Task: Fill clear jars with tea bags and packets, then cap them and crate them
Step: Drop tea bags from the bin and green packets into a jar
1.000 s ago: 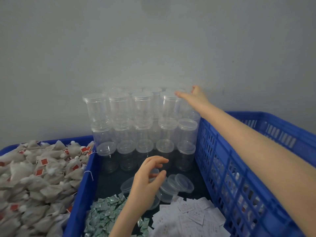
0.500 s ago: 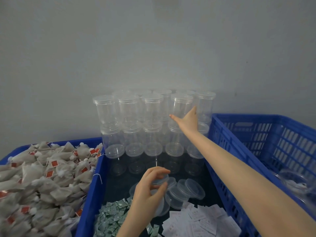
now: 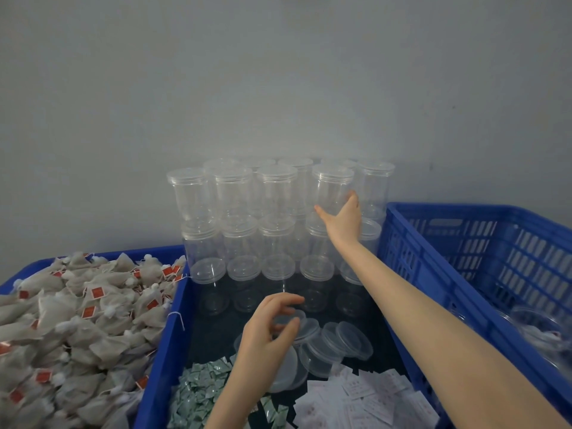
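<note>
While right hand spreads against stacked jars, left hand pinches a lid, tea bags leftward, blue crate rightward

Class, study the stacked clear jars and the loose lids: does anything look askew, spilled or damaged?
Nothing looks damaged or spilled. The stacked clear jars stand upright in rows; the loose lids lie overlapping in a heap in the middle bin, untidy but not odd.

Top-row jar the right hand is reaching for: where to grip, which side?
Grip the top-row jar round its smooth cylindrical wall, below the wider lid rim, coming from the front. Neighbouring jars crowd both sides and it stands on another jar, so lift straight up. The right hand is open at its lower front.
</note>
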